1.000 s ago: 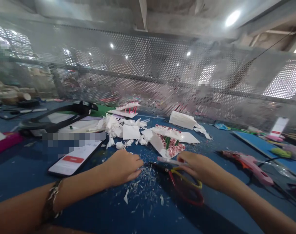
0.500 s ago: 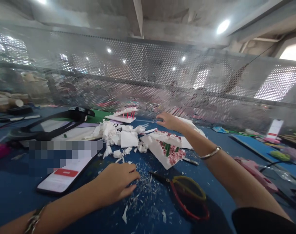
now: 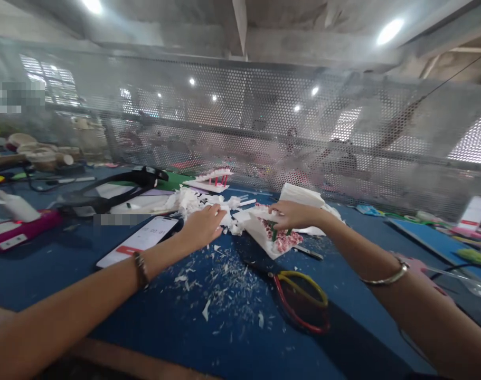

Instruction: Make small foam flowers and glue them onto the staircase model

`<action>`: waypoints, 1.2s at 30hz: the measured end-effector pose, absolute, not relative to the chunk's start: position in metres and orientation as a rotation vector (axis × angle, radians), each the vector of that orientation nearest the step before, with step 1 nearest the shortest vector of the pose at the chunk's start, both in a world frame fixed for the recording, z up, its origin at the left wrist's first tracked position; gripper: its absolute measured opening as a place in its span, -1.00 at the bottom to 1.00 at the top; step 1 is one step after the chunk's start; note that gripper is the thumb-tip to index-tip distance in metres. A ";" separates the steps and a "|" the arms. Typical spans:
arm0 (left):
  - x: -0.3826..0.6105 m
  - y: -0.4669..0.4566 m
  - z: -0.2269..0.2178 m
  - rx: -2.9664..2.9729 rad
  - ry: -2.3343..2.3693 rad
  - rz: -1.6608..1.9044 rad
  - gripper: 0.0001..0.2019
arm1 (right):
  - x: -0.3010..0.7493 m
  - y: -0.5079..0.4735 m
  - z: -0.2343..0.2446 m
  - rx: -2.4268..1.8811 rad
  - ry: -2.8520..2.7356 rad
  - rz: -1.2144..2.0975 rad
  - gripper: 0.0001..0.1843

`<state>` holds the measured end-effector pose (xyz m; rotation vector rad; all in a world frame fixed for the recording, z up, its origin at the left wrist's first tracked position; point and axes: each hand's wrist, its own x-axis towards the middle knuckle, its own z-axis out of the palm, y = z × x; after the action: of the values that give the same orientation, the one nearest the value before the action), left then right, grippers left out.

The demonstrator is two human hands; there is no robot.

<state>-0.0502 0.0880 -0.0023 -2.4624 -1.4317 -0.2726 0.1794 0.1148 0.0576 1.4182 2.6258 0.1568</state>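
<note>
My left hand point(image 3: 204, 227) rests at the near edge of a heap of torn white scraps point(image 3: 185, 203), fingers loosely stretched and apart, nothing visible held. At the small white model point(image 3: 260, 232), two boards joined by green posts with red-and-white speckled crumbs between them, my right hand point(image 3: 298, 215) has its fingers and thumb about the upper board. Part of that board is hidden by the hand. Scissors point(image 3: 303, 301) with one yellow and one red handle lie nearer me. A metal-bladed knife point(image 3: 309, 252) lies beside the model.
A phone point(image 3: 139, 240) lies left of the scraps, with a black headset strap point(image 3: 117, 190) behind it. Another white model with red posts point(image 3: 212, 179) stands farther back. White sheets point(image 3: 301, 195) lie behind my right hand. A pink glue gun point(image 3: 422, 269) is at right. Perforated metal point(image 3: 232, 121) closes the back.
My right hand has come down from above the white sheets onto the model. My left hand has moved forward from the scissors to the scraps. The view has shifted slightly left.
</note>
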 end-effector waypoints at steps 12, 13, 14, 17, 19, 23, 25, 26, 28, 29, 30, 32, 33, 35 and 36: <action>-0.053 0.107 0.004 -2.438 -1.647 -0.292 -0.72 | 0.204 0.138 0.061 1.517 2.646 0.389 -0.71; -0.055 0.107 0.004 -2.437 -1.672 -0.325 -0.72 | 0.204 0.137 0.060 1.531 2.671 0.396 -0.71; -0.057 0.107 0.005 -2.436 -1.693 -0.364 -0.72 | 0.203 0.134 0.060 1.547 2.701 0.401 -0.71; -0.063 0.105 0.011 -2.433 -1.722 -0.527 -0.71 | 0.199 0.122 0.064 1.607 2.811 0.391 -0.70; -0.065 0.101 0.019 -2.439 -1.706 -0.685 -0.74 | 0.194 0.108 0.065 1.647 2.890 0.349 -0.69; -0.055 0.080 0.029 -2.528 -1.593 -1.081 -0.77 | 0.180 0.064 0.053 1.707 3.025 0.144 -0.62; -0.044 0.064 0.025 -2.649 -1.507 -1.257 -0.80 | 0.171 0.040 0.039 1.736 3.072 -0.001 -0.52; -0.038 0.055 0.021 -2.734 -1.459 -1.317 -0.80 | 0.166 0.029 0.031 1.747 3.090 -0.069 -0.45; -0.028 0.040 0.012 -2.900 -1.383 -1.404 -0.79 | 0.158 0.011 0.018 1.802 3.132 -0.221 -0.38; -0.024 0.034 0.007 -2.968 -1.354 -1.440 -0.78 | 0.154 0.005 0.013 1.854 3.182 -0.397 -0.38; -0.021 0.029 0.002 -3.024 -1.334 -1.473 -0.77 | 0.152 0.001 0.009 1.887 3.225 -0.534 -0.44; -0.017 0.023 -0.006 -3.123 -1.310 -1.516 -0.75 | 0.150 -0.003 0.007 1.923 3.298 -0.720 -0.66; -0.017 0.022 -0.009 -3.163 -1.304 -1.531 -0.74 | 0.150 -0.004 0.007 1.936 3.316 -0.790 -0.75; -0.017 0.020 -0.014 -3.220 -1.296 -1.564 -0.73 | 0.152 -0.003 0.008 1.978 3.294 -1.031 -0.79; -0.017 0.020 -0.016 -3.239 -1.294 -1.586 -0.72 | 0.152 -0.002 0.008 2.000 3.258 -1.190 -0.78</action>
<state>-0.0170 0.0200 -0.0163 -3.2394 -1.2944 -1.5859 0.1523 -0.0024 0.0080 1.9997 3.2585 -1.1899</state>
